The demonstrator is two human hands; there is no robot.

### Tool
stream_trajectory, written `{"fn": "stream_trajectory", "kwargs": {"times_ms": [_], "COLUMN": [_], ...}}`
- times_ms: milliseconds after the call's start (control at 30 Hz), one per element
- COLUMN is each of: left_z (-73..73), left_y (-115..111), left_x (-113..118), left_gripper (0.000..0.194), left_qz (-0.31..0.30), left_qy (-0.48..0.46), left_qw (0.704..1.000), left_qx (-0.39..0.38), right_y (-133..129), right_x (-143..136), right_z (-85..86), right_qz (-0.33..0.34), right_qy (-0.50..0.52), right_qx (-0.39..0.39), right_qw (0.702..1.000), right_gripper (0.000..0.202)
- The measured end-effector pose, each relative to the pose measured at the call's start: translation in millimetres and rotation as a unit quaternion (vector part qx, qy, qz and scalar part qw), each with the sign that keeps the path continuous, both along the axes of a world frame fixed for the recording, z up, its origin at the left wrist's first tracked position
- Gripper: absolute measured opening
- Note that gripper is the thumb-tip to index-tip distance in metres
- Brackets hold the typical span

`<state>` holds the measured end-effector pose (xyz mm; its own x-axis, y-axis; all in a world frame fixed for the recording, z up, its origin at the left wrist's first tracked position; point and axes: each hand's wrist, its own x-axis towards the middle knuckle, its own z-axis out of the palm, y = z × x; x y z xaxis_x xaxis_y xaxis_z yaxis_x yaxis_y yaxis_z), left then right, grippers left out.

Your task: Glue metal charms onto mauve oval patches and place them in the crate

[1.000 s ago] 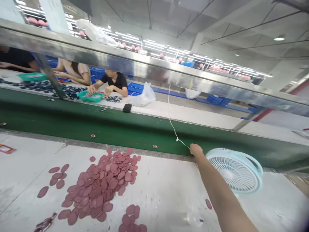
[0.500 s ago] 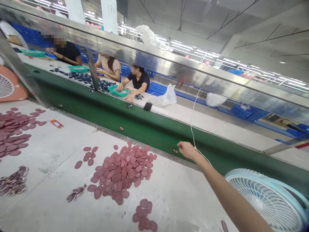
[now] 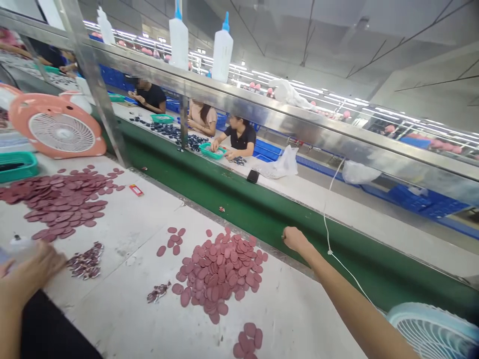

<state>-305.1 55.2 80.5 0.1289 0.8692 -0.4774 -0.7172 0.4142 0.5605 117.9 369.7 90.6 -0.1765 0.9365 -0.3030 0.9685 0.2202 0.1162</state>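
My right hand (image 3: 295,238) reaches out from the lower right over the near edge of the green conveyor belt (image 3: 262,209). Its fingers are curled closed, and what is in them, if anything, is hidden. Left of it on the bench lies a heap of oval dusky-pink pieces (image 3: 220,267). A small cluster of crumpled, bow-like patterned pieces (image 3: 159,291) sits beside that heap. Another such bow-like piece (image 3: 221,209) rests on the belt. My left hand is out of view.
At the left edge, a neighbour's hand (image 3: 39,267) is near a white bottle and more patterned pieces (image 3: 88,262). An orange fan (image 3: 63,132) stands beyond, a pale blue fan (image 3: 437,331) lower right. A white cord (image 3: 329,234) hangs across the belt. Co-workers sit opposite.
The view has swung left, bringing the neighbour's hand and orange fan in. My right hand has shifted left over where a bow-like piece lay on the belt; that piece no longer shows.
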Motion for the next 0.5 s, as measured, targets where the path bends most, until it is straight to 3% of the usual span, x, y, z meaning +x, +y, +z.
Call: {"fn": "stream_trajectory", "kwargs": {"times_ms": [67,133,233,300,367,433,500], "left_z": [-0.3,-10.3,-41.0,-65.5,-88.5,-108.5,-125.5], "left_y": [5.5,7.6,4.4,0.3,-4.9,-12.9,-24.4], "left_x": [-65.8,-125.0,-176.5,-179.0,-162.2,-137.9,-118.5], "left_gripper": [0.058,0.028,0.024,0.027,0.041,0.049,0.050], "left_qz": [0.054,0.179,0.246,0.228,0.205,0.186,0.129], "left_qy": [0.018,0.078,0.245,0.345,0.381,0.453,0.466], "left_qw": [0.998,0.980,0.928,0.880,0.865,0.824,0.822], "left_qx": [0.008,0.029,0.136,0.234,0.254,0.285,0.300], "right_y": [17.8,30.9,36.7,33.0,26.7,20.5,16.0], "right_x": [-39.0,-85.8,-157.6,-197.9,-227.5,-245.1,-250.8], "right_z": [4.9,3.4,-7.0,-14.4,-19.2,-20.6,-18.8], "right_qz": [0.046,0.089,0.133,0.150,0.157,0.156,0.147], "right_qy": [0.026,0.052,0.081,0.090,0.093,0.091,0.085], "right_qx": [0.020,0.040,0.052,0.046,0.031,0.014,-0.001], "right_qw": [0.998,0.994,0.986,0.984,0.983,0.984,0.986], "right_gripper": [0.032,0.032,0.034,0.035,0.035,0.036,0.037]}}
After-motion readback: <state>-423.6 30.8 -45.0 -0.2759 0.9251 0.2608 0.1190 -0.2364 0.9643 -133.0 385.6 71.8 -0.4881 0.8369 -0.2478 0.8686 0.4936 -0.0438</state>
